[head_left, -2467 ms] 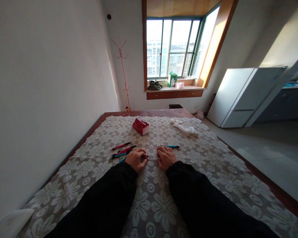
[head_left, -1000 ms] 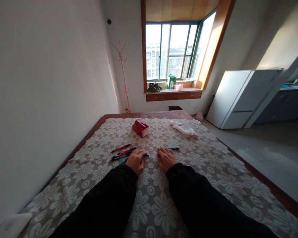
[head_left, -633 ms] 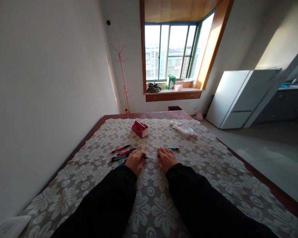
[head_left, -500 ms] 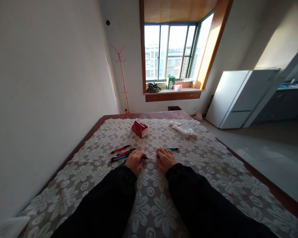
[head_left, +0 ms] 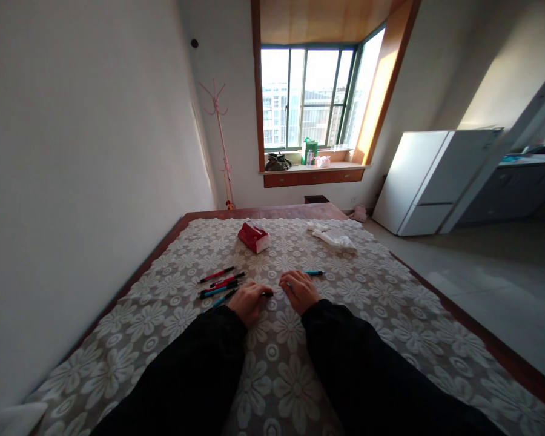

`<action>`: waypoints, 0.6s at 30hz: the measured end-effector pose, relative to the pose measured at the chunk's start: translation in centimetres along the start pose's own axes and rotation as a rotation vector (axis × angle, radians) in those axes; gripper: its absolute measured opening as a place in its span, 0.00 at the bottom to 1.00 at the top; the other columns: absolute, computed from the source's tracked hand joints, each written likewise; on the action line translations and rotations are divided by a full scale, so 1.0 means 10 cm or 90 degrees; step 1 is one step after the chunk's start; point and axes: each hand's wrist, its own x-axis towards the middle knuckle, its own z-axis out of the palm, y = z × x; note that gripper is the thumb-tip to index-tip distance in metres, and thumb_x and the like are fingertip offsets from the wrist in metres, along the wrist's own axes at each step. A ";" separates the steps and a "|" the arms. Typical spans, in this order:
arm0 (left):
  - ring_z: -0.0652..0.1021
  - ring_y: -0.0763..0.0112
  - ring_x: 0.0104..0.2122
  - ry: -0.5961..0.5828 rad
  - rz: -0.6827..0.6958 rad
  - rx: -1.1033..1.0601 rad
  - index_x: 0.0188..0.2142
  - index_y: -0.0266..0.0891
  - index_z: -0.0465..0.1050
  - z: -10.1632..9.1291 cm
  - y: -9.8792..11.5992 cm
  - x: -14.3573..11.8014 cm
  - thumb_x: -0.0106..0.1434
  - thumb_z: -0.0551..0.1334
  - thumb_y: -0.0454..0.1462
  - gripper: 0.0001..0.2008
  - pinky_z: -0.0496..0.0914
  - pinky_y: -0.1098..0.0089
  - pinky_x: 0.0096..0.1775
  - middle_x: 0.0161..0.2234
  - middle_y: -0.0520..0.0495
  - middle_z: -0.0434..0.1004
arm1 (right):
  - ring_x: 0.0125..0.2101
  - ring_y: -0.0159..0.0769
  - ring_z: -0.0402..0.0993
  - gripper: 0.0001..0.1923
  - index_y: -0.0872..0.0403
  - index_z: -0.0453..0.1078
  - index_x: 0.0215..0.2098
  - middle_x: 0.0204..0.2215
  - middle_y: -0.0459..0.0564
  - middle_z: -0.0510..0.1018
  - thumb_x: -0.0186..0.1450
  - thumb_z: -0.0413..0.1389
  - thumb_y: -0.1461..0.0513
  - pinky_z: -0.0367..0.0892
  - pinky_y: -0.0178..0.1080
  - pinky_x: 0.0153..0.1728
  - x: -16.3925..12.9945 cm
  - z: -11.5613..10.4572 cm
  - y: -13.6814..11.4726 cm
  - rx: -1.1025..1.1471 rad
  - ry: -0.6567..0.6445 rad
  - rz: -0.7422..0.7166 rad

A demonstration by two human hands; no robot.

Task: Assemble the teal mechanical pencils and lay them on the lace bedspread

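The left hand [head_left: 247, 301] pinches a dark pen [head_left: 267, 294], and one end sticks out to the right. More pens [head_left: 227, 280] lie just left of it. The right hand [head_left: 301, 292] is curled; I can't tell if it grips anything. A blue pen [head_left: 315, 273] lies by its far side.

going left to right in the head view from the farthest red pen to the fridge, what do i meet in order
Farthest red pen → left hand → right hand → white plastic bag → fridge.
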 end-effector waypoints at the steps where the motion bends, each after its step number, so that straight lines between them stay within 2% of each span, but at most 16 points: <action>1: 0.76 0.62 0.42 0.019 -0.021 0.002 0.45 0.40 0.73 -0.01 0.01 0.00 0.61 0.55 0.27 0.15 0.70 0.63 0.47 0.39 0.45 0.79 | 0.42 0.38 0.70 0.08 0.51 0.70 0.36 0.38 0.49 0.77 0.69 0.49 0.64 0.61 0.41 0.46 0.01 -0.02 0.02 -0.003 0.027 0.049; 3: 0.76 0.63 0.42 0.051 -0.047 0.006 0.47 0.39 0.72 -0.03 0.03 0.00 0.60 0.56 0.27 0.17 0.70 0.63 0.47 0.39 0.45 0.78 | 0.41 0.39 0.70 0.09 0.51 0.70 0.35 0.36 0.49 0.77 0.66 0.49 0.67 0.61 0.41 0.44 0.02 -0.05 0.04 -0.026 0.045 0.138; 5: 0.75 0.63 0.43 0.058 -0.042 0.019 0.49 0.40 0.70 -0.05 0.04 0.00 0.60 0.55 0.27 0.19 0.70 0.63 0.47 0.41 0.45 0.78 | 0.42 0.41 0.69 0.08 0.51 0.70 0.35 0.37 0.49 0.77 0.60 0.52 0.68 0.60 0.41 0.44 0.03 -0.08 0.04 -0.068 0.014 0.179; 9: 0.75 0.61 0.44 0.037 -0.027 0.056 0.48 0.41 0.71 -0.06 0.05 0.00 0.60 0.55 0.27 0.18 0.69 0.61 0.48 0.42 0.45 0.77 | 0.44 0.42 0.67 0.10 0.51 0.71 0.34 0.38 0.50 0.75 0.54 0.55 0.69 0.58 0.41 0.43 0.03 -0.14 -0.01 -0.169 -0.063 0.123; 13: 0.74 0.61 0.44 0.035 -0.036 0.060 0.48 0.40 0.71 -0.06 0.05 0.00 0.60 0.56 0.28 0.17 0.69 0.62 0.48 0.42 0.45 0.77 | 0.44 0.42 0.66 0.06 0.51 0.71 0.32 0.39 0.50 0.75 0.57 0.55 0.67 0.57 0.42 0.42 0.01 -0.15 -0.04 -0.234 -0.096 0.077; 18: 0.75 0.62 0.44 0.032 -0.036 0.066 0.47 0.40 0.72 -0.06 0.06 -0.01 0.59 0.57 0.28 0.17 0.69 0.62 0.49 0.42 0.45 0.78 | 0.44 0.42 0.66 0.04 0.51 0.71 0.33 0.40 0.50 0.76 0.62 0.56 0.66 0.57 0.42 0.43 -0.01 -0.11 0.01 -0.217 -0.089 0.033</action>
